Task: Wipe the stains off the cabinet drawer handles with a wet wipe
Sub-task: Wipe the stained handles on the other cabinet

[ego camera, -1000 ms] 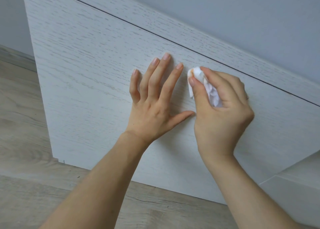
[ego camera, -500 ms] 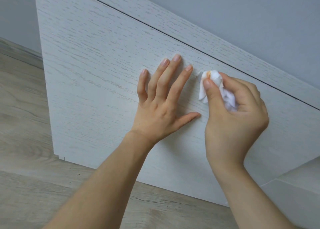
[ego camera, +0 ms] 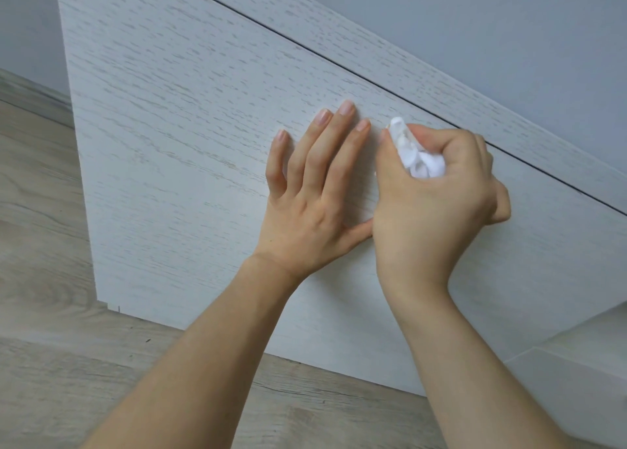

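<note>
The left hand (ego camera: pixel 315 207) lies flat with straight fingers on the drawer front (ego camera: pixel 190 136), at 9 o'clock from the wipe. The right hand (ego camera: pixel 437 204) holds the crumpled wet wipe (ego camera: pixel 414 153) in curled fingers and presses it on the panel just under the dark seam (ego camera: pixel 339 65). No handle or stain is visible, so I judge the wiping is in progress. Compared with half a second ago, the wipe sits nearer the left fingertips.
</note>
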### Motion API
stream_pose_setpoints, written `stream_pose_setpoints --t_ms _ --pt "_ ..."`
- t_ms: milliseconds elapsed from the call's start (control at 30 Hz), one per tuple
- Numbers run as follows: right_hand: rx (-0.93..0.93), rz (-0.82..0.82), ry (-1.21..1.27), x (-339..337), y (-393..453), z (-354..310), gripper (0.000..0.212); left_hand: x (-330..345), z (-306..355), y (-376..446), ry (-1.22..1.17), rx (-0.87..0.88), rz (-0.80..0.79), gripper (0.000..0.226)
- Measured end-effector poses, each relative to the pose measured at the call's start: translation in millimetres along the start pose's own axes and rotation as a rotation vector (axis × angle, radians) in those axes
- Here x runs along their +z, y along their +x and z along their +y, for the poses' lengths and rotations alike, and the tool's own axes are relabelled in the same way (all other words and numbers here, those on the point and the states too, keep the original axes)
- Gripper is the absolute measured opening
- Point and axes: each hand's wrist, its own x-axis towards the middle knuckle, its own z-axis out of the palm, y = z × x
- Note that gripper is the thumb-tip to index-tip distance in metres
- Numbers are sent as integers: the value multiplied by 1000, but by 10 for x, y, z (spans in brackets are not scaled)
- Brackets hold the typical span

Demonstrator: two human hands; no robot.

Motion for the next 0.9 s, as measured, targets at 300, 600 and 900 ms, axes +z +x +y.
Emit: stream_pose_setpoints --t_ms 300,600,900 --pt "88 -33 223 -271 -75 251 19 -46 -9 -4 12 18 -59 92" --pt "67 -4 -22 -37 32 23 15 -11 10 1 -23 -16 -24 75" --pt "-75 11 -63 -318 -25 241 10 -130 0 17 -2 28 -106 82"
